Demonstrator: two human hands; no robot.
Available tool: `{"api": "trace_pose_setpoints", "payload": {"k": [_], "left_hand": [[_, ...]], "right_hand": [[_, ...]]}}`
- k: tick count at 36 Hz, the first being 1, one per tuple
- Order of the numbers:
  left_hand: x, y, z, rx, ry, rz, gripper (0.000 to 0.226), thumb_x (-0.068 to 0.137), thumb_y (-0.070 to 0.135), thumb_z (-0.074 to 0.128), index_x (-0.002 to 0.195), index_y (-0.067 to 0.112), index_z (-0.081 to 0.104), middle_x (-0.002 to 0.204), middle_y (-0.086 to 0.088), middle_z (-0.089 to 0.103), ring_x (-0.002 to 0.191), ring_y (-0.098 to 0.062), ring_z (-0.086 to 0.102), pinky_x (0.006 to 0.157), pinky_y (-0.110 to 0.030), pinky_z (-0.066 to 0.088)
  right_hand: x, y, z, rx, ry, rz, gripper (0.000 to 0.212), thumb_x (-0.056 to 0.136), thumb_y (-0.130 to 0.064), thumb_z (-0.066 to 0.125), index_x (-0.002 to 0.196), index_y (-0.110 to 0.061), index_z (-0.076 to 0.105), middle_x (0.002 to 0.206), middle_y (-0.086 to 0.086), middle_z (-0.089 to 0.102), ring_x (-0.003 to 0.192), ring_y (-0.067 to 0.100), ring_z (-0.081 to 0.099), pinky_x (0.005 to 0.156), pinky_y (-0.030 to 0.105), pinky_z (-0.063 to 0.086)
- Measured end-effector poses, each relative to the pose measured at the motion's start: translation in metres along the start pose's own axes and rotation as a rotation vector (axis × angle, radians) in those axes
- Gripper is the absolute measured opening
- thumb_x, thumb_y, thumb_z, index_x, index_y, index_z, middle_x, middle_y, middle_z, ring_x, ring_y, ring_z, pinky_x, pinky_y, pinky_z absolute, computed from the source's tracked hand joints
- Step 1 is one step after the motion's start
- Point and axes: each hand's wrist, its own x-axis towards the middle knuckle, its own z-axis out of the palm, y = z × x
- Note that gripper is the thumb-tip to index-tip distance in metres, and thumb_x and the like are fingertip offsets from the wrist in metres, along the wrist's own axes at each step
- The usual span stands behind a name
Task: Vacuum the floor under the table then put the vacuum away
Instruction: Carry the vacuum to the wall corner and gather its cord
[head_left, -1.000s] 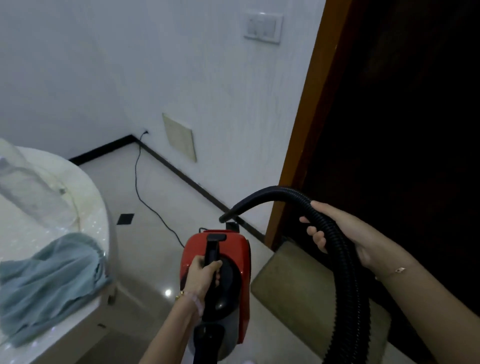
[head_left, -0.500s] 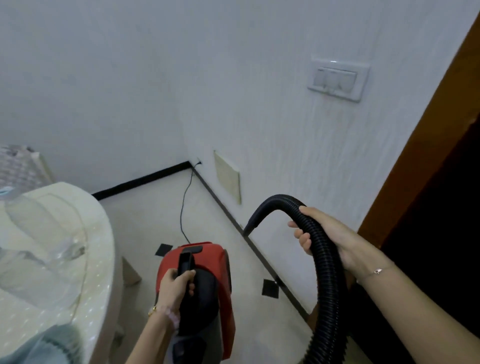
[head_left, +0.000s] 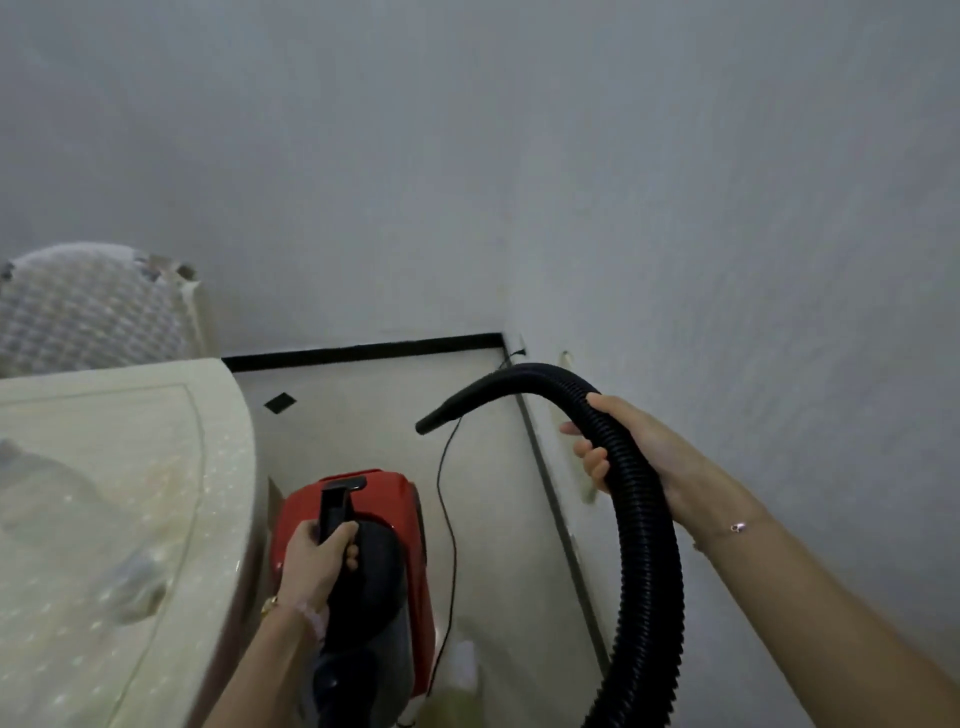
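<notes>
Doorway gone; table (head_left: 223, 467) beside vacuum (head_left: 400, 509).

Your left hand (head_left: 318, 558) grips the black handle (head_left: 336, 506) atop the red vacuum (head_left: 400, 512), beside the table (head_left: 228, 441) at nine o'clock. Your right hand (head_left: 631, 447), at three o'clock, wraps the black hose (head_left: 644, 545); its nozzle (head_left: 431, 422) points toward nine. A thin cord (head_left: 447, 519) trails along the floor (head_left: 363, 415).

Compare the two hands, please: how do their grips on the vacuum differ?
The left hand is closed around the black carry handle on the red vacuum body; the right hand grasps the ribbed black hose. The left hand is low beside the table; the right hand is higher, near the wall. Both wear a wrist bracelet.
</notes>
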Motion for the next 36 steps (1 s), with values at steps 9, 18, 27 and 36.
{"api": "trace_pose_setpoints", "payload": {"k": [9,18,27,36], "left_hand": [[0.163,0.084,0.057,0.092,0.003,-0.026,0.009,0.092,0.008,0.054,0.086,0.01,0.048,0.064,-0.008,0.049,0.054,-0.018,0.044,0.052,-0.029,0.038],[0.311,0.147,0.141,0.165,0.027,-0.013,0.005,0.092,0.008,0.054,0.092,0.01,0.049,0.065,-0.008,0.05,0.055,-0.018,0.045,0.053,-0.029,0.039],[0.463,0.206,0.236,0.124,0.037,-0.091,0.009,0.092,0.008,0.054,0.087,0.012,0.049,0.064,-0.007,0.048,0.054,-0.017,0.043,0.055,-0.029,0.039],[0.611,0.273,0.326,0.14,-0.041,-0.099,0.006,0.092,0.008,0.053,0.091,0.013,0.049,0.064,-0.007,0.05,0.055,-0.017,0.045,0.056,-0.029,0.04]], "right_hand": [[0.177,-0.108,0.032,-0.011,-0.025,0.088,0.037,0.092,-0.037,0.052,0.102,-0.001,0.053,0.056,0.003,0.05,0.035,0.007,0.046,0.034,0.015,0.043],[0.345,-0.212,0.027,0.064,0.022,0.101,0.035,0.093,-0.036,0.05,0.086,-0.001,0.053,0.05,0.003,0.049,0.032,0.006,0.045,0.032,0.013,0.041],[0.502,-0.333,0.009,0.111,0.068,0.121,0.036,0.093,-0.036,0.051,0.086,0.0,0.054,0.056,0.004,0.047,0.033,0.007,0.046,0.032,0.014,0.042],[0.638,-0.432,0.014,0.112,0.115,0.145,0.037,0.093,-0.036,0.049,0.081,-0.001,0.054,0.053,0.003,0.048,0.032,0.007,0.046,0.033,0.014,0.042]]}}
